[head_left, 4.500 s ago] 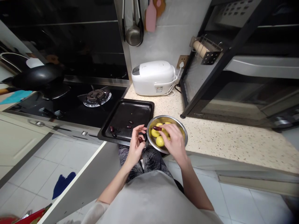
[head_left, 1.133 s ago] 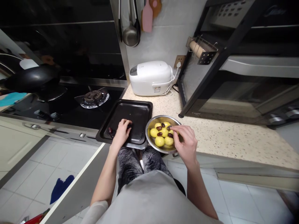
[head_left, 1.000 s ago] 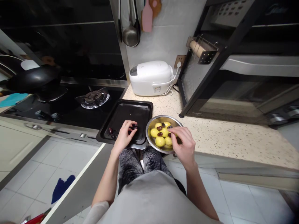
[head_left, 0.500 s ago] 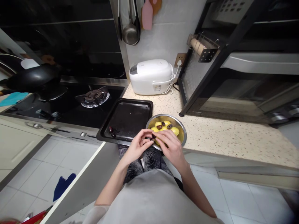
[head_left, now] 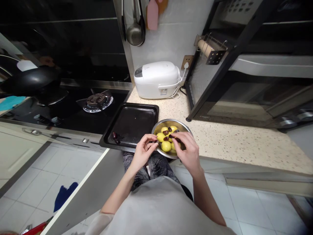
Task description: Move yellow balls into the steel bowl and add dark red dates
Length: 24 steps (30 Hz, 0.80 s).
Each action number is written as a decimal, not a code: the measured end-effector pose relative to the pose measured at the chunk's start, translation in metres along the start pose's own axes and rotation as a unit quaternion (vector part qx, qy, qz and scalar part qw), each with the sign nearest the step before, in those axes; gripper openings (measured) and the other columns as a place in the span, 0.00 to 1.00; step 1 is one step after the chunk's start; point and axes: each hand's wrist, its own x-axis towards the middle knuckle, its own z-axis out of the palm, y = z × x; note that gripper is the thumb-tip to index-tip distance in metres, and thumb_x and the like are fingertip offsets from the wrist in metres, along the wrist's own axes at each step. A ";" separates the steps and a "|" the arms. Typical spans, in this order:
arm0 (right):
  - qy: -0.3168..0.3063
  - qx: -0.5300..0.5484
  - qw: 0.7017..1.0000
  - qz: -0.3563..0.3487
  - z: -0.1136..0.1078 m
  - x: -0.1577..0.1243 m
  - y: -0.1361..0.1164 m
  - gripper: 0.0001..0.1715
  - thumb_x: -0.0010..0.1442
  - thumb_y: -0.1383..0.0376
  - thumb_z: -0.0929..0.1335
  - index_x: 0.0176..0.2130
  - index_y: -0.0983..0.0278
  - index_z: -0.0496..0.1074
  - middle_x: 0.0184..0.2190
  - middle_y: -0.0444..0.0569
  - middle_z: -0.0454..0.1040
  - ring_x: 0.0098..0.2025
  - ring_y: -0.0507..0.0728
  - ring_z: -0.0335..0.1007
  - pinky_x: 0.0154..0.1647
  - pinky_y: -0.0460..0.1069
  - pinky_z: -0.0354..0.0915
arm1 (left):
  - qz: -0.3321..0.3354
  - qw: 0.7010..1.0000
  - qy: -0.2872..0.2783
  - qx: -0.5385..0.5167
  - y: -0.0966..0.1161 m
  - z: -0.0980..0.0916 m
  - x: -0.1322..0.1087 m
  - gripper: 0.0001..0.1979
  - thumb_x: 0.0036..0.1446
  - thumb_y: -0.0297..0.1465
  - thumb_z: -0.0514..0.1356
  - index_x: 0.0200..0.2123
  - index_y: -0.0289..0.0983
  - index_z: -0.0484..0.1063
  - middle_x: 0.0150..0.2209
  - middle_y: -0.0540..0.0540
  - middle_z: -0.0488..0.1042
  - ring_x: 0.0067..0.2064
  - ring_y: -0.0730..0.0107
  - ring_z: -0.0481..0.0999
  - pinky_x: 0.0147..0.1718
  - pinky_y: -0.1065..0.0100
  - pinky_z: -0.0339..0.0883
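Note:
A steel bowl [head_left: 187, 130] stands at the counter's front edge and holds several yellow dough balls [head_left: 166, 146], some topped with dark red dates [head_left: 165, 132]. My right hand [head_left: 187, 152] reaches over the bowl's near right side, its fingertips pinching a date down onto a ball. Just left of the bowl is my left hand [head_left: 141, 152], fingers loosely curled by the rim with nothing seen in them. To the left lies a black baking tray [head_left: 133, 122] with a few dates [head_left: 114, 136] in its near left corner.
A white rice cooker [head_left: 157, 80] sits at the back by the wall. The gas stove [head_left: 96, 99] and a black pan [head_left: 31, 81] are to the left. A black metal rack with an oven [head_left: 244, 94] occupies the right. The speckled counter [head_left: 232, 143] runs right.
My left hand picked a date from the tray and brought it to the bowl, where both hands met. My right hand now has it over the balls; my left has drawn back slightly.

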 end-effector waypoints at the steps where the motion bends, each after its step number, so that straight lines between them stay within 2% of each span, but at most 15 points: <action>1: -0.005 -0.008 1.000 0.007 -0.003 0.000 0.003 0.11 0.70 0.70 0.66 0.48 0.59 0.77 0.44 0.52 0.81 0.48 0.62 0.76 0.51 0.60 0.72 | 0.000 1.000 0.007 0.004 0.000 -0.001 0.000 0.13 0.60 0.39 0.71 0.41 0.37 0.76 0.48 0.41 0.76 0.50 0.63 0.77 0.47 0.66 0.74; 6: -0.047 -0.036 0.998 0.029 -0.008 -0.002 0.013 0.10 0.67 0.71 0.66 0.46 0.60 0.73 0.41 0.52 0.79 0.47 0.63 0.74 0.49 0.59 0.71 | -0.008 1.000 0.025 0.010 -0.002 -0.004 0.001 0.13 0.58 0.39 0.71 0.41 0.38 0.76 0.44 0.42 0.77 0.49 0.64 0.77 0.48 0.66 0.74; 14: -0.138 -0.081 0.987 0.028 -0.005 -0.007 0.017 0.07 0.66 0.71 0.66 0.42 0.60 0.73 0.39 0.50 0.78 0.46 0.64 0.71 0.47 0.58 0.66 | 0.005 1.000 0.006 0.019 -0.003 -0.002 -0.002 0.09 0.61 0.35 0.70 0.41 0.38 0.77 0.44 0.43 0.76 0.48 0.65 0.76 0.47 0.67 0.73; 20: -0.146 -0.098 0.984 0.025 -0.003 -0.008 0.022 0.08 0.68 0.69 0.66 0.44 0.61 0.74 0.42 0.52 0.78 0.48 0.65 0.70 0.48 0.59 0.65 | 0.011 1.000 0.008 0.028 -0.003 -0.004 -0.001 0.08 0.61 0.34 0.69 0.41 0.38 0.78 0.44 0.43 0.76 0.48 0.65 0.76 0.47 0.67 0.73; 24: -0.127 -0.084 0.988 0.022 -0.005 -0.007 0.021 0.07 0.69 0.69 0.66 0.45 0.62 0.75 0.42 0.52 0.78 0.48 0.64 0.72 0.49 0.60 0.66 | 0.013 0.999 0.000 0.033 -0.003 -0.004 -0.001 0.08 0.62 0.34 0.69 0.41 0.38 0.78 0.44 0.43 0.75 0.48 0.66 0.76 0.47 0.68 0.73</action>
